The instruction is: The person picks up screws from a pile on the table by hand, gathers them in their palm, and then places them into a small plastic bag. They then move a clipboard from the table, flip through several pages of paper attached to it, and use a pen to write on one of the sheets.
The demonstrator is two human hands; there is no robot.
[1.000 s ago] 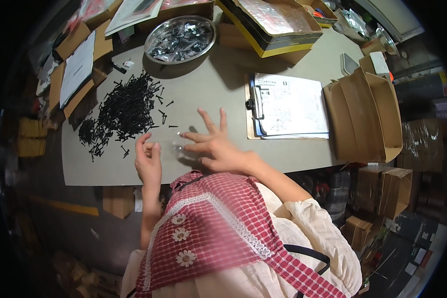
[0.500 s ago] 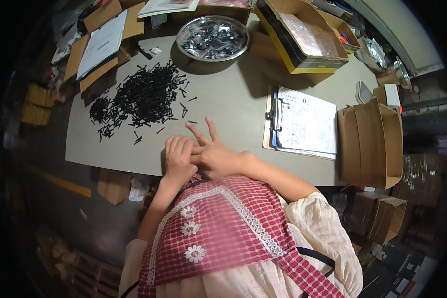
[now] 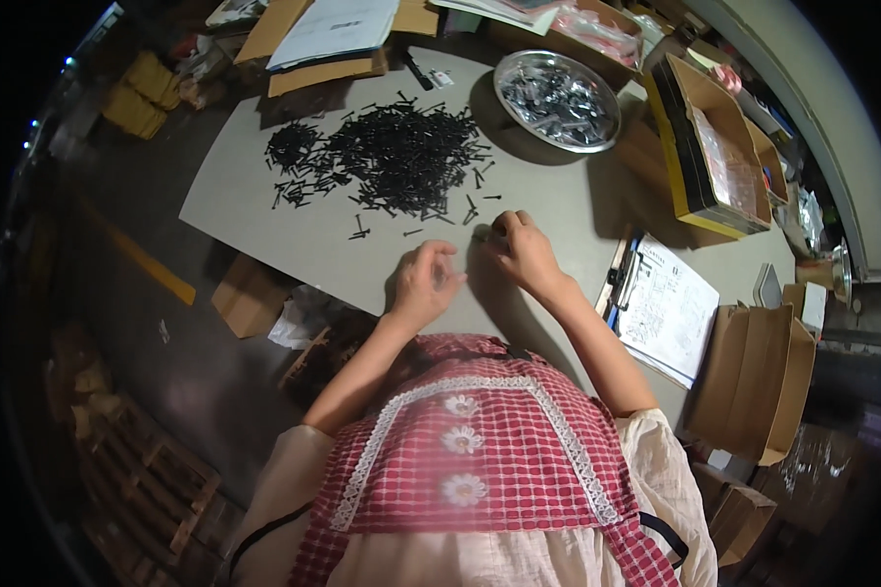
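A large heap of small black screws is spread over the grey tabletop, with a few loose ones at its near edge. My left hand is just in front of the heap, fingers curved and a gap between them and the thumb; nothing shows in it. To its right, my right hand reaches down to the table beside the stray screws, its fingers bent and drawn together. Whatever may be between those fingertips is hidden. The two hands are apart.
A round metal bowl of small clear bags stands behind my right hand. Further right are a yellow-and-black carton, a clipboard with papers and an open cardboard box. Another carton with papers stands at the back left.
My hands were clasped together near my apron; they have separated and moved forward over the table. The right one has gone down beside the loose screws. The whole view has turned.
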